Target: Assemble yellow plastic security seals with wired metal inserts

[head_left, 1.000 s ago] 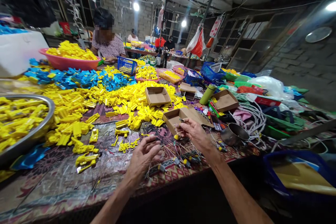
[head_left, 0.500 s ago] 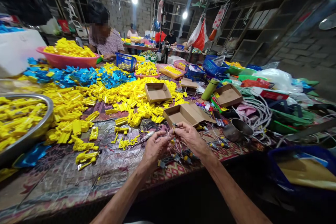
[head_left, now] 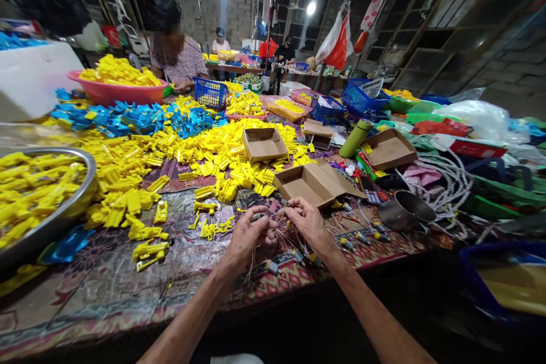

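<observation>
Pale wires (head_left: 278, 217) run roughly sideways between the left hand (head_left: 251, 231) and right hand (head_left: 310, 224), both pinching them, close together over the table (head_left: 104, 273); their gripped ends (behind fingertips) are hard to make out.

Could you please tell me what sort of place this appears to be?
Probably a small assembly workshop: loose yellow plastic parts are heaped across the table, small motor-like parts with wires lie at its near edge, and another person is at the far side.

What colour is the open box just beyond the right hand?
Brown; the box shows best in the head view.
</observation>
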`<state>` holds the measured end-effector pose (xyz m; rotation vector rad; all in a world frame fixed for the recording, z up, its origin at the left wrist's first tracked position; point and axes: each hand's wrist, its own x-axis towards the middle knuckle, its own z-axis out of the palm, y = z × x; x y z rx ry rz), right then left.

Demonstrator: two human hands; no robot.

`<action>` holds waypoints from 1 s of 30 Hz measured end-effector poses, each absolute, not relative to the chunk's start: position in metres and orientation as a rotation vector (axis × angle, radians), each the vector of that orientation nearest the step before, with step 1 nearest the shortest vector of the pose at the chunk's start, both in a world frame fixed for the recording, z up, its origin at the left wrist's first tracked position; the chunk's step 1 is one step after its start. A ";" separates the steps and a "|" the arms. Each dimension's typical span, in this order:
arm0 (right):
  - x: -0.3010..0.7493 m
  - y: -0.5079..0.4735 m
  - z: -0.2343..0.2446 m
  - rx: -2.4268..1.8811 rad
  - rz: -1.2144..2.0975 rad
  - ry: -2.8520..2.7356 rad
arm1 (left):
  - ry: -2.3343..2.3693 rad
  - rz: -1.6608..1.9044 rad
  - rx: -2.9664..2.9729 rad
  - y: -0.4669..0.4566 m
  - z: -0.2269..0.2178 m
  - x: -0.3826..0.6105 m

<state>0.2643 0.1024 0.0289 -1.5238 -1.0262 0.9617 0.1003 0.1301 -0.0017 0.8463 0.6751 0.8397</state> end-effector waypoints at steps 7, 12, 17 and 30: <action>0.266 0.094 0.039 -1.362 1.156 -0.928 | 0.824 0.835 0.978 0.138 -0.001 0.094; 0.251 0.083 0.056 -1.221 1.334 -0.952 | 0.879 0.934 1.224 0.139 0.009 0.079; 0.225 0.076 0.063 -1.272 1.388 -1.108 | 0.824 0.912 1.421 0.133 0.030 0.048; 0.167 0.070 0.068 -1.239 1.499 -1.206 | 0.779 0.958 1.352 0.099 0.058 -0.004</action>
